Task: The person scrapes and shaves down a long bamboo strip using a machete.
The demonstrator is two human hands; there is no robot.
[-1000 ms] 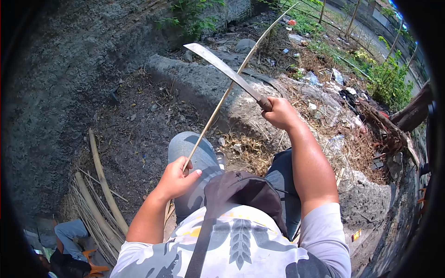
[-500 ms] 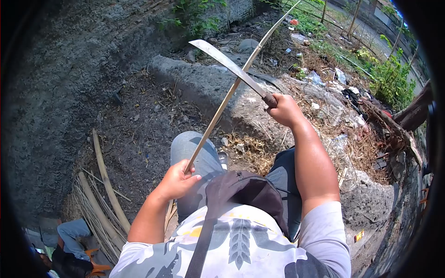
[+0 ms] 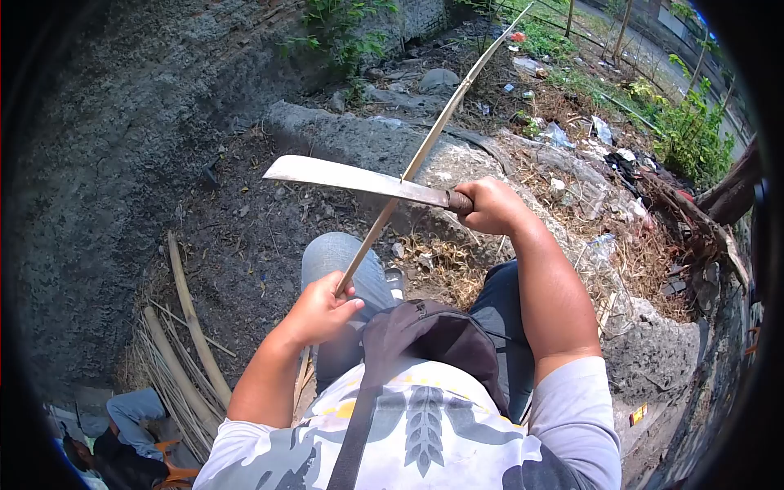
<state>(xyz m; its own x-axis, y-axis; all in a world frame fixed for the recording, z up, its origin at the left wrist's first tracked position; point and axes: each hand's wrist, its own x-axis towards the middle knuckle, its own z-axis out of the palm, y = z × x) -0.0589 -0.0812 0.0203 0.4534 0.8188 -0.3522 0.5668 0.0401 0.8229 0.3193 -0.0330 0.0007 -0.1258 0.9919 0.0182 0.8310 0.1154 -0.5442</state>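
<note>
My left hand point(image 3: 322, 310) is closed round the lower end of a long, pale bamboo strip point(image 3: 438, 131), which slants up and away to the right. Its far end tapers to a point near the top of the view. In my right hand point(image 3: 492, 206) is the dark handle of a machete point(image 3: 339, 172). The wide, shiny blade points left and crosses the strip around its middle, apparently touching it. Below the crossing are my bent knees in jeans, with a dark waist bag point(image 3: 441, 327) at my belly.
Bamboo lengths and thin strips point(image 3: 189, 314) lie at the lower left beside a rough wall point(image 3: 106, 180). Another person in jeans point(image 3: 135, 416) sits at the bottom left. A concrete ledge point(image 3: 327, 126) runs ahead; litter and dry grass cover the right side, near a tree trunk point(image 3: 735, 188).
The machete has come down and toward me along the strip, and its blade has swung from slanting up-left to nearly level. My left hand keeps its hold, shifted slightly.
</note>
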